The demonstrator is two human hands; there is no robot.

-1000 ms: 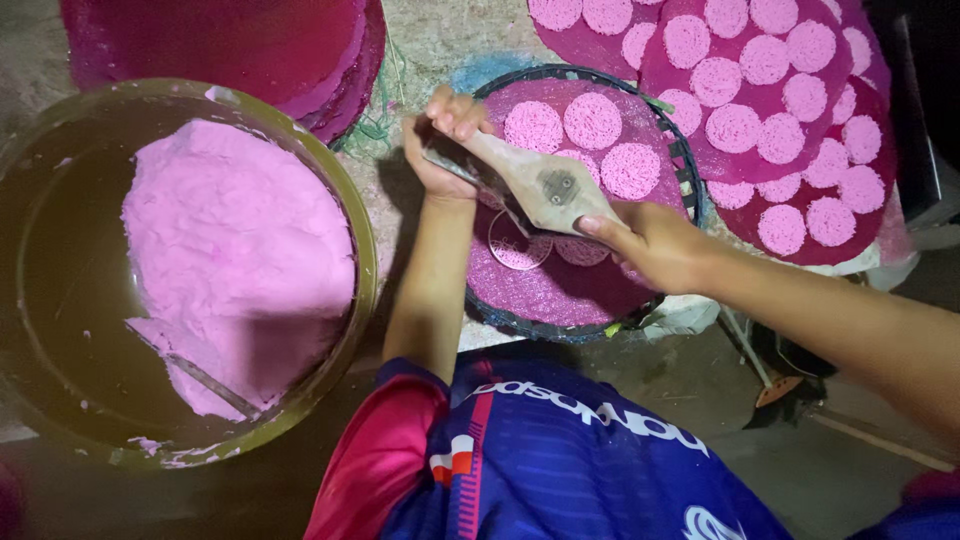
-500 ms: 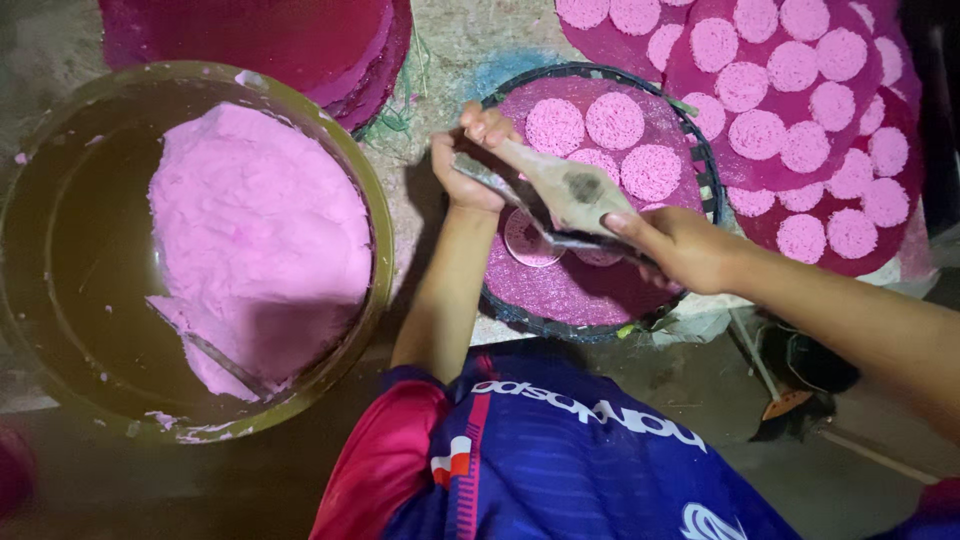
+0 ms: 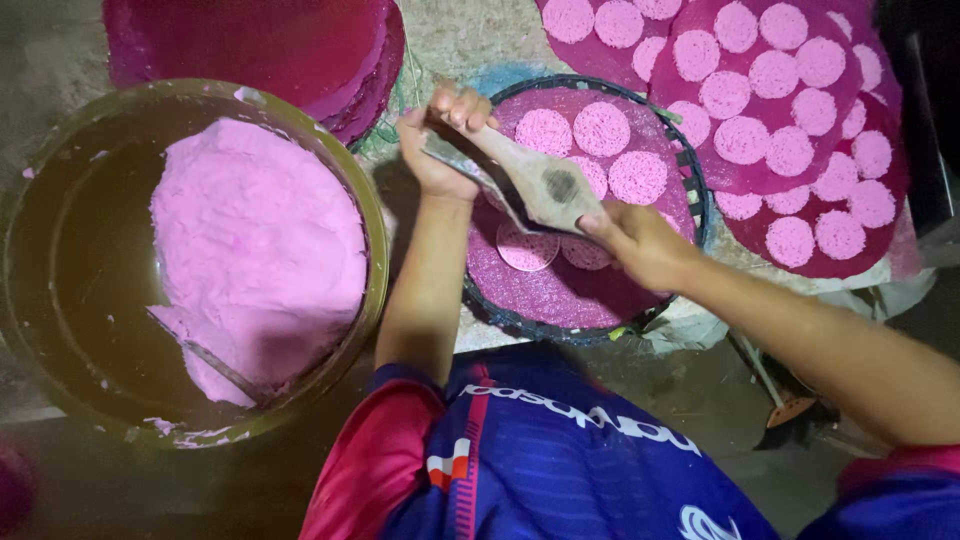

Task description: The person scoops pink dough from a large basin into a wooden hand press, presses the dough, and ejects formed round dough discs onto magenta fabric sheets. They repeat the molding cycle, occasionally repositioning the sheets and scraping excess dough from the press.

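Observation:
My left hand [image 3: 440, 140] grips the far end of a flat wooden press [image 3: 530, 180], and my right hand [image 3: 640, 240] holds its wider near end. The press hangs tilted over a round woven tray [image 3: 690, 190] lined in dark pink. Several pale pink round discs [image 3: 605, 125] lie on the tray, and one thin disc [image 3: 527, 248] lies right under the press. A large olive bowl [image 3: 60, 290] to the left holds a big mound of pink dough [image 3: 255, 240] with a flat metal tool [image 3: 205, 355] stuck in it.
Round trays [image 3: 760, 130] covered with several pink discs overlap at the top right. A stack of dark pink trays [image 3: 300, 50] sits at the top centre. A stick-like tool [image 3: 780, 400] lies on the concrete floor at the right.
Both hands have stayed on the press over the woven tray, shifting slightly. The view has drifted, so the bowl and trays sit a little lower and further right in frame.

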